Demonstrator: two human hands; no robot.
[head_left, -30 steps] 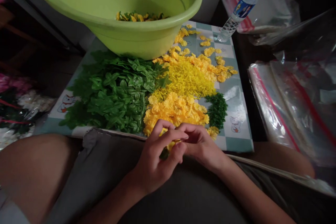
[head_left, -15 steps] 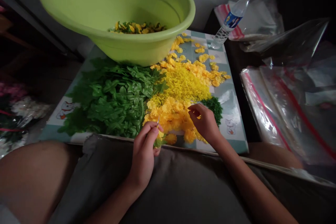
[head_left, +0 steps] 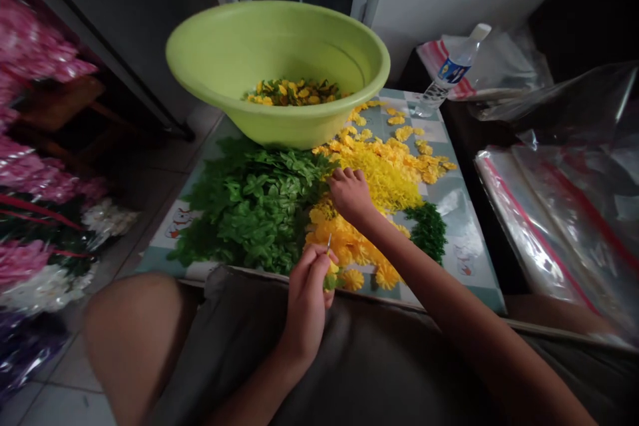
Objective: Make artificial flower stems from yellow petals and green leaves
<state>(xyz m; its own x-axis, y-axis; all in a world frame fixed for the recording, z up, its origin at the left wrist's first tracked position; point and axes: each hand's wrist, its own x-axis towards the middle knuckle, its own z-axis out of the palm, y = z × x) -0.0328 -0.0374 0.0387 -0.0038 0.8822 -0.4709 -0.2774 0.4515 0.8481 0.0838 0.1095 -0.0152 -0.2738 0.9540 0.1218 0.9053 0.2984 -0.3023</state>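
One bottle (head_left: 446, 76), label (head_left: 453, 70) unreadable; left hand (head_left: 305, 303) pinching, right hand (head_left: 351, 196) over yellow flowers (head_left: 344, 241)

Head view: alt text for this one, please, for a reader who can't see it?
A person's left hand pinches a thin metal stem with a yellow blossom above their lap, while the right hand reaches over yellow blossoms and green leaves on a checked mat. A green basin stands at the far end.

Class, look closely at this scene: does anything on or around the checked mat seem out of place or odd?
The water bottle stands out. It lies tilted rather than upright, with its base at the far edge of the checked mat and its neck angled over a striped plastic bag.
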